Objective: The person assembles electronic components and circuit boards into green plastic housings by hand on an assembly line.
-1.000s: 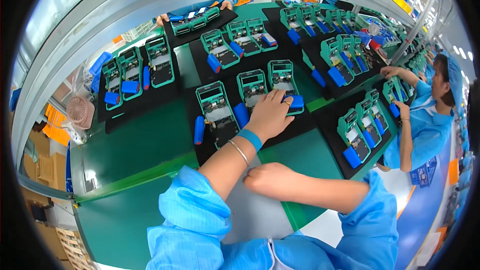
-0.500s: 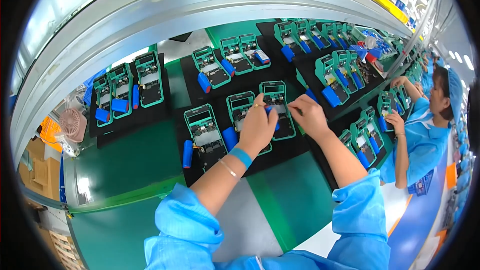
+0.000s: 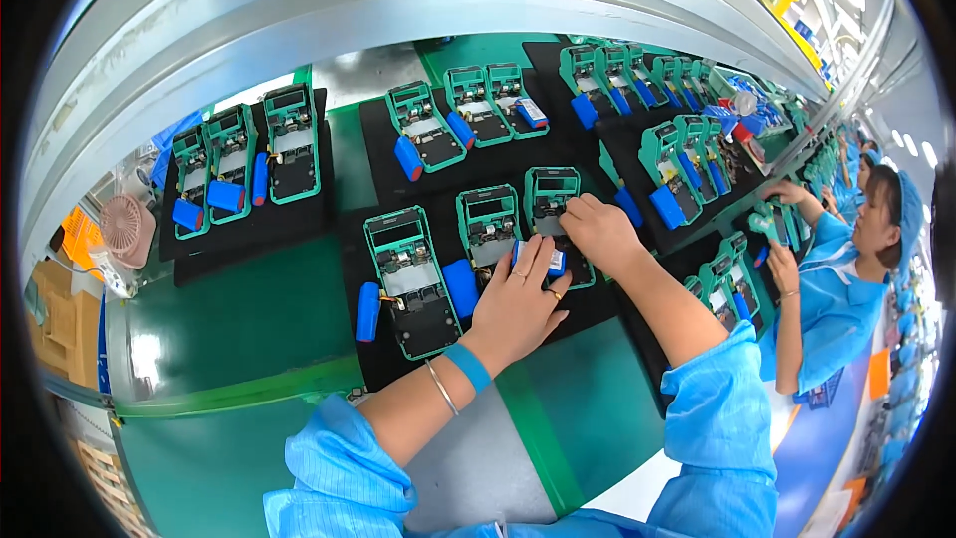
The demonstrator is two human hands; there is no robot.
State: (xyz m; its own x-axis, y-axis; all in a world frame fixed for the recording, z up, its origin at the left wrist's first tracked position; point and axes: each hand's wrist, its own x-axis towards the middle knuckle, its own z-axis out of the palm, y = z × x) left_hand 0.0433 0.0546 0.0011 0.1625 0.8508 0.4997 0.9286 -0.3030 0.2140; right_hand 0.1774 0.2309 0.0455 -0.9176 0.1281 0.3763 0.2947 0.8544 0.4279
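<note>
My left hand (image 3: 516, 304) lies with its fingers stretched out over a blue battery pack (image 3: 558, 261) with a white label. This pack rests on the lower part of a green plastic housing (image 3: 551, 182). My right hand (image 3: 604, 236) is bent over that housing's right edge, fingertips pressed together near its small inner parts; what they pinch is hidden. Left of my hands stand another green housing (image 3: 487, 201) with a blue battery pack (image 3: 460, 288) at its lower left, and a further housing (image 3: 412, 279) with a wired blue battery pack (image 3: 367, 313) beside it.
More housings with blue packs lie on black mats at the left (image 3: 291, 174), behind (image 3: 424, 130) and right (image 3: 665, 161). A metal beam (image 3: 418, 15) crosses the far side. A pink fan (image 3: 123, 226) stands far left. A co-worker (image 3: 846, 269) handles a housing at the right.
My left hand has turned palm down and spread its fingers over the battery pack, which now lies lower on the housing. My right hand has moved left and down onto the housing.
</note>
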